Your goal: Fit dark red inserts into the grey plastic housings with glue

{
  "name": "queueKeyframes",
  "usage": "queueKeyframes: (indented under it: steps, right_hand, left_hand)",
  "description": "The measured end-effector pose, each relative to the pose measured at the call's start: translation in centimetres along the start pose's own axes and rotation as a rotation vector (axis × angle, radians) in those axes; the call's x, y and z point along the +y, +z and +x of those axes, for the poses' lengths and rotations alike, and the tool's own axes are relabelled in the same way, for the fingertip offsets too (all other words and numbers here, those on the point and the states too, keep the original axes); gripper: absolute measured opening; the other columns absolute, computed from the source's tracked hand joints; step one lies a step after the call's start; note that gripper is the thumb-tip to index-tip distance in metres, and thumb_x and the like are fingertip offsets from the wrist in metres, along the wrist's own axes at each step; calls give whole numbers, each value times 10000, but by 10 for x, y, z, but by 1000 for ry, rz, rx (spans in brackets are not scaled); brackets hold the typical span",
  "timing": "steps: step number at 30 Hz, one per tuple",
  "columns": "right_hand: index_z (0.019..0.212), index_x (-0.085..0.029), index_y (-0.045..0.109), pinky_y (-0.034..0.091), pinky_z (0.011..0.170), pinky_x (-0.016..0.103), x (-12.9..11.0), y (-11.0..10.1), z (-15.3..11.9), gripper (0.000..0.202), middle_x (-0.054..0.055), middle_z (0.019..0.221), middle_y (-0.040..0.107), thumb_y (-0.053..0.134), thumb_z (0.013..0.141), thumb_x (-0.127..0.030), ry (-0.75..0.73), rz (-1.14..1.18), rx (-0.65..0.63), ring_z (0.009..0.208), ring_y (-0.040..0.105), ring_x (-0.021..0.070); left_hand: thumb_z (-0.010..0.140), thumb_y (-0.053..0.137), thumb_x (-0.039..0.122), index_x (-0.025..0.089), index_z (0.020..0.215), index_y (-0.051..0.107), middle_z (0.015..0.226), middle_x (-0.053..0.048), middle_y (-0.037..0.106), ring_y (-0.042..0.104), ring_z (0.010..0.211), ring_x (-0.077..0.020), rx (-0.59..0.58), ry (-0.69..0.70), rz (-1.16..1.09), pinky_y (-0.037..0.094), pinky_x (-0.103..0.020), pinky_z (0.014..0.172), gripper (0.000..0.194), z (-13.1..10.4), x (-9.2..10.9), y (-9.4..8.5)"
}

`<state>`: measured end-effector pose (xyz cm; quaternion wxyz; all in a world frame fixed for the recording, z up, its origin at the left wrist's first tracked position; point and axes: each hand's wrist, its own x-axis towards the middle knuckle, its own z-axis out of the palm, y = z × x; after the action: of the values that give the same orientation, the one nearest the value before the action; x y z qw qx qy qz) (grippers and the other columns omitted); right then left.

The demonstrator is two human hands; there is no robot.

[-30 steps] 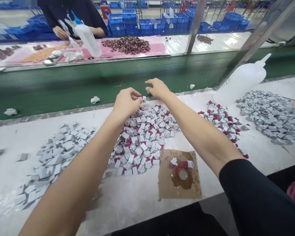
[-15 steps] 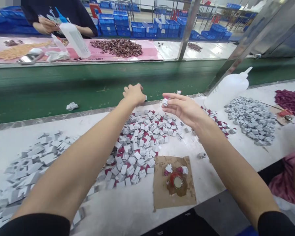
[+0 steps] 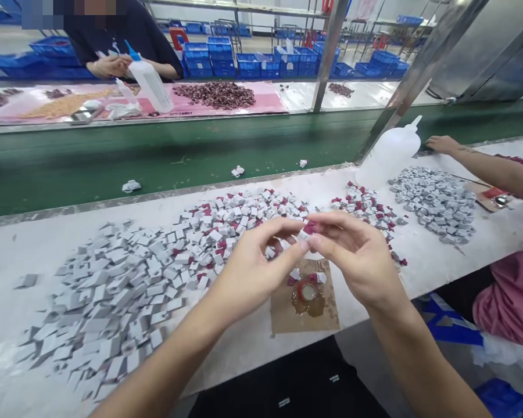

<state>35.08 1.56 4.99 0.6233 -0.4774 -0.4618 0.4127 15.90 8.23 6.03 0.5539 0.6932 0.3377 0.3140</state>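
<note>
From where I stand, both hands meet at the fingertips: the left hand [image 3: 261, 258] and right hand [image 3: 361, 252] pinch one white-and-maroon piece [image 3: 307, 228] between them, both grips narrow. As for writing, "FAMILY" can be made out, a little blurred, on the near edge of the pink sheet [image 3: 268, 96] far beyond the grip, across the green belt [image 3: 157, 151]. The letters ahead of it are too soft to read, as are two small pale marks on the dark clothing [image 3: 283, 380] below the grip.

Just below the grip lies the brown card [image 3: 283, 313], its near edge close to the front edge of the table [image 3: 235, 360]. White tabletop shows right of the card, and also between the card and the grey pile [image 3: 113, 296] left of the grip. The mixed pile [image 3: 244, 209] crowds up behind the left hand. Beyond it, the belt runs wide, with three small white clumps [image 3: 131, 186] spaced well apart. A white bottle [image 3: 390, 154] leans beyond the right hand.
</note>
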Motion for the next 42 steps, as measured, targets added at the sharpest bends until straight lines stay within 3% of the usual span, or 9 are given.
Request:
queueKeyframes:
  steps: [6,10,13,16,21,25,29,32,42]
  right_hand:
    - [1099,-333,908,728,778,199,-3,0,-61,269,11,1048,808,1055,890,-252,29,-103,-14,865,825,160]
    - [1150,-336,876,719,744,202,5,-1,-97,259,28,1064,820,1025,939,-321,35,-209,-34,866,825,181]
    - [1161,-333,875,711,803,199,5,-1,-121,160,32,1026,812,929,1027,-263,-42,-304,-76,900,821,179]
    - [1114,-335,860,720,835,205,3,-2,-134,128,33,1080,825,919,1031,-258,-9,-268,-118,962,842,191]
    - [1167,-366,887,730,859,208,8,-1,-142,137,18,1079,857,868,1076,-265,89,-218,-205,966,865,187]
    - [1137,-343,911,724,823,236,15,-10,-140,113,34,1063,860,871,1068,-264,70,-301,-166,936,854,202]
    - [1133,-328,929,688,796,269,19,-30,-133,136,51,1080,869,849,1072,-237,-41,-533,52,960,829,216]
    - [1168,-334,946,683,791,290,23,-37,-128,177,54,1121,877,838,1078,-226,-83,-623,110,1007,836,228]
    - [1150,-312,953,732,764,321,35,-25,-121,179,58,1090,884,825,1081,-208,-56,-579,108,976,867,239]
  left_hand:
    - [1064,716,132,227,1385,791,1179,-52,803,760,1056,-187,30,-10,-178,639,-305,970,342,-80,12,35]
    - [990,871,135,277,1379,847,1397,-78,754,791,1172,-188,102,-69,-369,665,-286,1044,415,-119,4,53]
    - [1081,868,279,273,1212,916,1289,-80,777,820,1098,-163,231,-70,-426,681,-249,972,139,-134,-5,57]
    - [1183,737,295,272,1199,920,1074,-49,841,822,962,-134,271,-58,-295,671,-218,895,186,-145,-10,58]
    - [1156,748,168,263,1221,886,1168,-29,915,873,1031,-153,304,121,-86,693,-235,933,179,-156,-18,61]
    - [1123,804,207,247,1372,810,1261,-57,901,874,1115,-219,252,127,235,712,-342,1016,253,-158,-29,32]
    - [1155,639,208,148,1369,817,1366,-213,837,745,1329,-452,449,8,1020,616,-654,1114,284,-162,-51,-30]
    - [1186,550,242,142,1388,806,1355,-248,832,700,1329,-522,483,-77,1345,536,-711,1078,341,-165,-70,-65]
    - [1126,645,388,285,1165,821,1245,-164,818,658,1387,-580,447,-176,1146,359,-740,1149,208,-157,-88,-77]
